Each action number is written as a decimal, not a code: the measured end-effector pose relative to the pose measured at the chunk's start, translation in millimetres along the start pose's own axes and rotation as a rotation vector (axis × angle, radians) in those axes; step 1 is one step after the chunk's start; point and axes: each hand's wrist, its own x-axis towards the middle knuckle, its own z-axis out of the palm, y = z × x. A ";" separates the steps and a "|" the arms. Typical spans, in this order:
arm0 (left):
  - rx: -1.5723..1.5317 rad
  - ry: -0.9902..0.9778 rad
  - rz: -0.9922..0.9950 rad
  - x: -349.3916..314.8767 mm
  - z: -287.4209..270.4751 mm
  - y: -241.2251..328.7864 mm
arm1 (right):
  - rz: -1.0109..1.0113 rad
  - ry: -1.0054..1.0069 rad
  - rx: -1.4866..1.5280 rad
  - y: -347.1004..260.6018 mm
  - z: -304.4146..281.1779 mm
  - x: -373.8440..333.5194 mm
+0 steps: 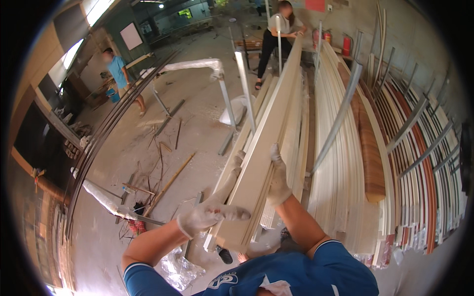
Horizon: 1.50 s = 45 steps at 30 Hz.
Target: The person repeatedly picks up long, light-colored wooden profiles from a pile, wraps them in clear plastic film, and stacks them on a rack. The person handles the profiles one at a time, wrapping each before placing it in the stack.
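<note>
Long cream panel between left hand and right hand — apparently gripped.

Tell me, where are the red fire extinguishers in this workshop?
In the head view the red fire extinguishers stand at the top, right of centre, against the far wall, just right of the person holding the far end of the long cream panel.

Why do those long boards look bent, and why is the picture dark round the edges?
Head view: the fisheye lens bows straight edges, so the long pale board and the stacked strips curve toward the rim; the corners fall outside the lens circle and go black; daylight glares at the windows upper left; the gloved left hand stays sharp.
</note>
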 end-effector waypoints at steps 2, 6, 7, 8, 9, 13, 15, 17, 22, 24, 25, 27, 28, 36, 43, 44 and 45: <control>-0.023 0.012 0.043 -45.5 3.9 38.7 | -0.004 -0.117 0.092 20.2 38.8 14.3; 0.177 0.170 0.022 -124.0 7.3 124.2 | -0.113 -0.317 -0.021 45.4 126.5 45.2; 0.152 0.205 0.027 -137.0 5.0 144.0 | -0.153 -0.340 -0.065 53.0 148.0 54.0; 0.229 0.243 0.039 -149.3 0.9 165.2 | -0.165 -0.292 -0.039 60.7 167.0 57.4; 0.307 0.283 0.048 -161.5 -3.5 184.6 | -0.181 -0.293 -0.003 69.6 185.2 63.0; 1.067 0.630 0.068 -233.5 -14.0 278.0 | -0.354 -0.519 -0.074 101.1 253.7 109.2; 1.105 0.770 0.183 -266.5 -27.0 301.0 | -0.295 -0.566 0.017 116.6 282.1 128.3; 1.076 0.883 0.287 -299.2 -39.4 310.3 | -0.273 -0.608 0.080 134.8 301.6 137.6; 0.914 1.073 0.492 -374.1 -63.9 300.8 | -0.141 -0.577 0.260 179.8 319.6 149.9; 0.847 1.127 0.524 -404.7 -69.5 288.1 | -0.043 -0.586 0.387 199.4 316.4 154.2; 0.813 1.151 0.524 -419.2 -72.2 278.8 | -0.021 -0.550 0.354 208.6 311.5 155.9; 0.738 1.187 0.481 -443.8 -76.9 254.8 | 0.042 -0.466 0.312 228.2 298.0 156.7; 0.705 1.196 0.407 -452.3 -78.4 240.9 | 0.047 -0.507 0.313 237.8 289.1 155.7; 0.526 1.179 -0.089 -410.7 -84.5 109.2 | 0.357 -0.243 0.269 310.3 176.7 140.7; 0.338 1.032 -0.296 -357.5 -122.6 -19.1 | 0.488 0.252 0.173 358.8 31.1 111.6; 0.363 0.978 -0.292 -357.2 -134.1 -44.7 | 0.478 0.363 0.104 364.9 9.7 105.5; 0.325 0.972 -0.269 -354.2 -146.4 -76.0 | 0.465 0.461 0.040 370.8 -11.6 99.2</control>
